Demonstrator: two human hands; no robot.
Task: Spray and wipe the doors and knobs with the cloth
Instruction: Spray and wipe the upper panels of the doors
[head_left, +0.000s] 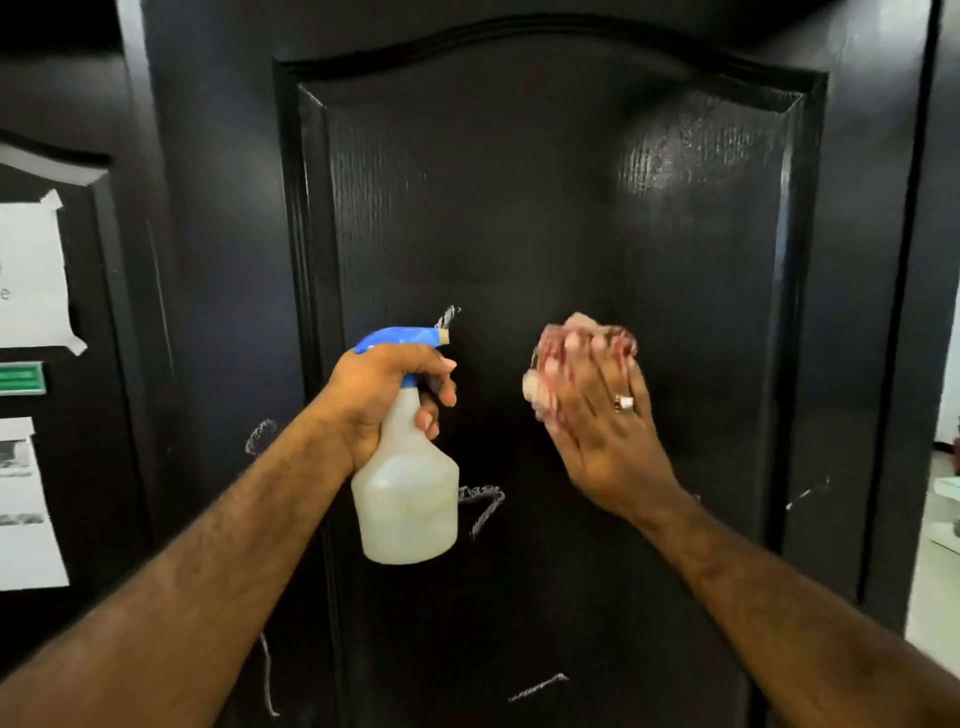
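My left hand (382, 400) is wrapped round the neck of the spray bottle (408, 483). My fingers (441, 384) curl over the front, just under the blue trigger head (400, 340), and my thumb sits on the near side, so the grip is closed tight on the neck. The pale, cloudy body of the bottle hangs below my knuckles, roughly upright, and its nozzle points at the black door (519, 208) just beyond my fingertips.

My right hand (605, 431) lies flat against the door panel with the cloth (566, 353) under it. My fingers (597, 384) are straight and close together, pressing the pink and white cloth onto the wood; it bunches out past my fingertips and on their left side. The hand and cloth are blurred, so I cannot tell how my thumb lies. A ring (623, 402) shows on one finger.

White chalk marks (483, 506) sit on the door below the fingers of both hands, and another touches the spot just ahead of the nozzle. To the left of my left hand, taped papers (31, 275) hang on a neighbouring door.
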